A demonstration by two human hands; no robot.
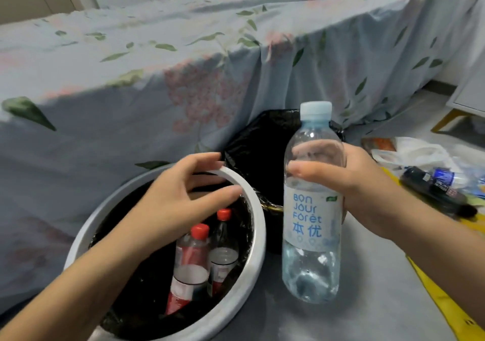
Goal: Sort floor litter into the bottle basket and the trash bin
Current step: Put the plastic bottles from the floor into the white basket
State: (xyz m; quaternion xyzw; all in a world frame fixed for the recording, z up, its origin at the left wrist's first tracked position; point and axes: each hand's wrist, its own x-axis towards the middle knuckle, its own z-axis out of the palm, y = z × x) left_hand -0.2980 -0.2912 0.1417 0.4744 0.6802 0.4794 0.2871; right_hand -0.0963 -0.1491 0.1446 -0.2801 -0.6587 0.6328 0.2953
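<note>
Right hand (349,175) gripping upright water bottle (312,209), left hand (181,191) spread loose over basket rim (252,196)

The left hand (181,191) reaches forward from the lower left on a bare forearm, palm down, its fingers spread and relaxed, the fingertips touching a white rim just ahead of them while the thumb stretches out to the right. The right hand (349,175) comes in from the lower right on a bare forearm, its wrist bent inward. Its thumb and curled fingers grip a clear bottle (312,209) at its upper half and hold it upright, to the left of the palm.
</note>
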